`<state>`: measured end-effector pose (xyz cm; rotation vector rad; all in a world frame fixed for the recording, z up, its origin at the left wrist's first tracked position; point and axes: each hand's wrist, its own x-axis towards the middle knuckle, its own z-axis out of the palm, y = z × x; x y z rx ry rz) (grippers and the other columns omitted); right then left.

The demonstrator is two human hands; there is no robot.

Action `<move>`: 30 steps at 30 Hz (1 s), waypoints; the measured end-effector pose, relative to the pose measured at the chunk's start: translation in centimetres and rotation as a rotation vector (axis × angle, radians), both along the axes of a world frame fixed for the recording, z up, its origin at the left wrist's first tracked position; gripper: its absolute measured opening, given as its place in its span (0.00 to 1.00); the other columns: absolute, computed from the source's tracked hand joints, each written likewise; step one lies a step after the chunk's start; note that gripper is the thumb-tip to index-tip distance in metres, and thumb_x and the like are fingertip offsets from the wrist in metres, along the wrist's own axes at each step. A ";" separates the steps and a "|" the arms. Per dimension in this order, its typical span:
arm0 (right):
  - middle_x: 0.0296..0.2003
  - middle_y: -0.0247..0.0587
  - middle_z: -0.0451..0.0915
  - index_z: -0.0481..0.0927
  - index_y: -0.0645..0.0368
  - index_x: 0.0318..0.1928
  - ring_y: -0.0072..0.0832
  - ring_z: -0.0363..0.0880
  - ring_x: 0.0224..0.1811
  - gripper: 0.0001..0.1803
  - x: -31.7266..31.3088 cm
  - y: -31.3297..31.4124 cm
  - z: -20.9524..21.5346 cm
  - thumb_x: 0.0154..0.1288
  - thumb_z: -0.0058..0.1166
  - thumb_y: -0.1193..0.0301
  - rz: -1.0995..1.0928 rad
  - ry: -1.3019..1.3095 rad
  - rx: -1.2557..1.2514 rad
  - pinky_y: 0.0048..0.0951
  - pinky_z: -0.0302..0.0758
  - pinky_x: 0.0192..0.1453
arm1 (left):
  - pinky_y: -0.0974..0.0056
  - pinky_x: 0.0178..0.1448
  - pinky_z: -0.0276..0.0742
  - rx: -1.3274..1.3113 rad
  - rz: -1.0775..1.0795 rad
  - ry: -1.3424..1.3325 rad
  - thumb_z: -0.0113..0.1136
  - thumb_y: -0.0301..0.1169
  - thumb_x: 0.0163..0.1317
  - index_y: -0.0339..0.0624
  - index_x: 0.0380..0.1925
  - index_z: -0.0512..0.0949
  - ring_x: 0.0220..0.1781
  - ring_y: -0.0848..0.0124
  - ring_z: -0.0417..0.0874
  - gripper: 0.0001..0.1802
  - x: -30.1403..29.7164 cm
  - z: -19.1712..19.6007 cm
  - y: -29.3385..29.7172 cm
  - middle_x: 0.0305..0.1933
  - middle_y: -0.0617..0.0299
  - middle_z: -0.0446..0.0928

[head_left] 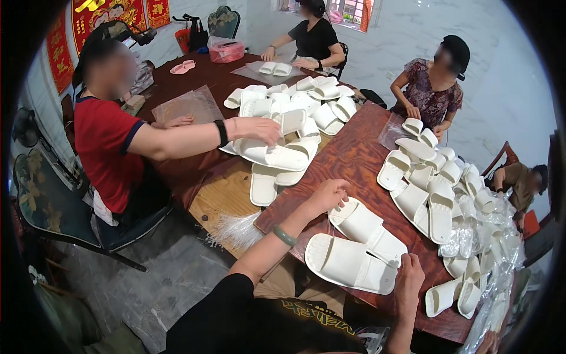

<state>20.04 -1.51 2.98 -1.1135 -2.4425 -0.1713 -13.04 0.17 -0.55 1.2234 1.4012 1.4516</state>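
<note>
Head view: two white slippers (359, 245) lie at lower centre on desk (354, 156), long axes upper-left to lower-right. Left hand (331, 193) curled touching upper slipper's end; right hand (408, 274) pinches lower slipper's end.

R hand (408, 277) fingers hidden behind slipper (351, 264) edge.

Two slippers (354, 248) are laid side by side on the table (348, 153), directly before the wearer. On the table to their right a heap of slippers (436, 189) is spread; beyond them to the left a second heap (289, 127) is piled. Plastic strips (236, 230) lie at the table's near-left edge.
</note>
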 end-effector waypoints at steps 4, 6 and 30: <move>0.38 0.48 0.76 0.76 0.61 0.40 0.44 0.79 0.36 0.13 -0.1 -0.1 -0.3 0.53 0.50 0.84 0.028 0.100 0.049 0.38 0.77 0.35 | 0.69 0.30 0.75 0.003 0.016 -0.029 0.50 0.22 0.60 0.30 0.38 0.77 0.26 0.72 0.81 0.09 -0.2 -2.1 -0.3 0.30 0.55 0.81; 0.37 0.49 0.76 0.76 0.61 0.40 0.44 0.79 0.35 0.12 -0.6 -0.5 -0.5 0.54 0.51 0.84 0.050 0.156 0.054 0.38 0.77 0.36 | 0.69 0.31 0.76 -0.039 -0.047 0.029 0.50 0.22 0.60 0.30 0.35 0.76 0.26 0.73 0.81 0.08 0.1 -2.5 -0.8 0.28 0.55 0.81; 0.34 0.43 0.82 0.77 0.67 0.39 0.22 0.82 0.36 0.06 -3.0 3.7 -3.0 0.63 0.55 0.76 -0.015 1.170 -0.970 0.16 0.74 0.32 | 0.70 0.33 0.75 -0.169 -0.152 0.252 0.60 0.29 0.53 0.31 0.29 0.80 0.28 0.74 0.80 0.10 1.0 -1.4 -0.7 0.27 0.57 0.81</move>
